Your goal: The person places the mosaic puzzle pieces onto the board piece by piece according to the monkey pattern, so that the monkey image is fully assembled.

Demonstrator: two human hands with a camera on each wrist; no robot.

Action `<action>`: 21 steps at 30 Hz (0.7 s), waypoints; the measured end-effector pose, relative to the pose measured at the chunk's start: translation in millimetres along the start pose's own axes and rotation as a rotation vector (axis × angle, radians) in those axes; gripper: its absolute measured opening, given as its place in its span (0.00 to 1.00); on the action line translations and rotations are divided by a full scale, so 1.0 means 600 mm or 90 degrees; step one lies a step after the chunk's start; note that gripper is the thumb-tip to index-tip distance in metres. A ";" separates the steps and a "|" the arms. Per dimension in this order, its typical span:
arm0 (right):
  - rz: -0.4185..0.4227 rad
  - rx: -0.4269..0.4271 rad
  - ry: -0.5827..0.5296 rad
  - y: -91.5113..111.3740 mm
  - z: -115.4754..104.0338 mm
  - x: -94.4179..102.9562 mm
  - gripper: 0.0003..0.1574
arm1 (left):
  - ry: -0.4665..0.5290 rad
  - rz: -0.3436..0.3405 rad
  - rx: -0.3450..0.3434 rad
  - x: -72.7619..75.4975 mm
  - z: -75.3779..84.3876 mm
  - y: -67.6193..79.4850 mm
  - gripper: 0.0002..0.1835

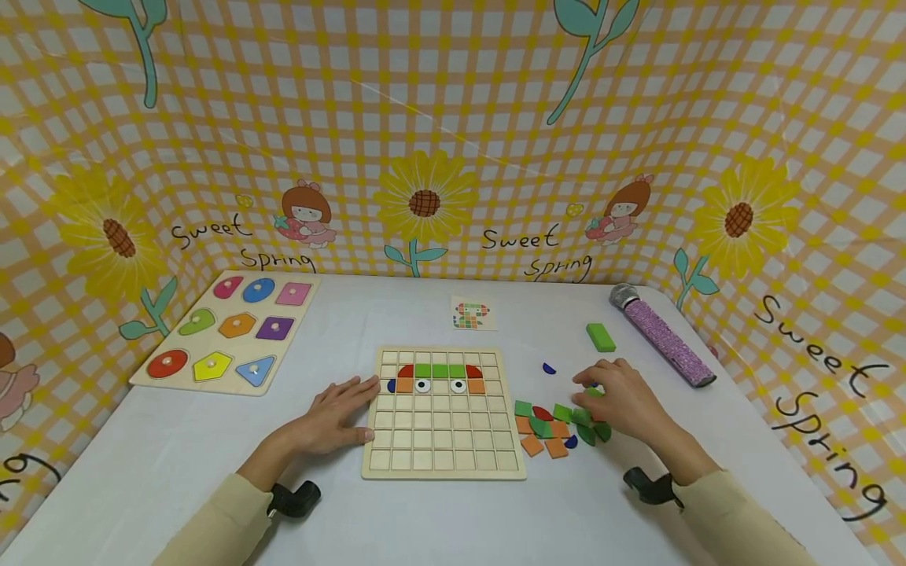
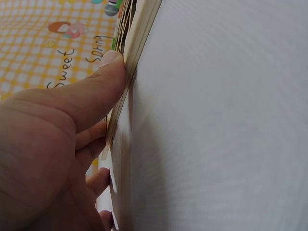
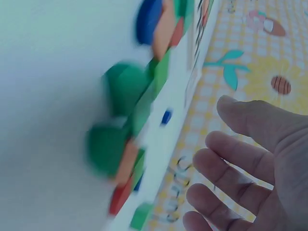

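Observation:
A square wooden grid board (image 1: 443, 460) lies mid-table, with red, green, orange and blue pieces and two eye discs in its upper rows. My left hand (image 1: 333, 420) rests along its left edge, fingers extended. In the left wrist view the thumb (image 2: 98, 86) touches the board's side (image 2: 139, 41). Right of the board spreads a pile of flat pieces, among them orange squares (image 1: 533, 447), a red leaf-shaped piece (image 1: 543, 413) and green squares (image 1: 523, 408). Over the pile's right side hovers my right hand (image 1: 623, 397); its loosely bent fingers (image 3: 224, 168) hold nothing in the right wrist view.
A blue half-disc (image 1: 549, 368) lies apart, behind the pile. Further back are a green block (image 1: 601, 337) and a glittery pink microphone (image 1: 665, 338). A small pattern card (image 1: 474, 313) sits behind the board. At the left is a knobbed shape puzzle (image 1: 233, 326).

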State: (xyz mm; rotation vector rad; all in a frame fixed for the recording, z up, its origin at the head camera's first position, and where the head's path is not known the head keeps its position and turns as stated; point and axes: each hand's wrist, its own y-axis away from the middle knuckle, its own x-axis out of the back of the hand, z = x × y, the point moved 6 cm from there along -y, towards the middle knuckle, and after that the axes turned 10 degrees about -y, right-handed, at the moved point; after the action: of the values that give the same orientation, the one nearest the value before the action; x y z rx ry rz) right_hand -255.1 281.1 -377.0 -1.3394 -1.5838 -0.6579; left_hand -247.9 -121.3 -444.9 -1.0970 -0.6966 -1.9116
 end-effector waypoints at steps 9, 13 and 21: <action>-0.011 -0.072 0.024 0.051 0.079 0.015 0.15 | -0.003 -0.003 0.001 -0.003 -0.003 -0.003 0.40; -0.028 -0.095 0.037 0.062 0.101 0.013 0.13 | -0.001 -0.003 0.000 -0.004 -0.004 -0.004 0.40; -0.033 -0.090 0.039 0.060 0.108 0.007 0.12 | -0.006 0.000 -0.004 -0.005 -0.005 -0.004 0.40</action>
State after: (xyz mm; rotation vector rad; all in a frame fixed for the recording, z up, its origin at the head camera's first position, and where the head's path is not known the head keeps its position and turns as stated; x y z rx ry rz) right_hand -240.7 347.8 -406.7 -1.3709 -1.5512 -0.8486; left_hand -250.2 -121.2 -449.0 -1.1102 -0.6952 -1.9111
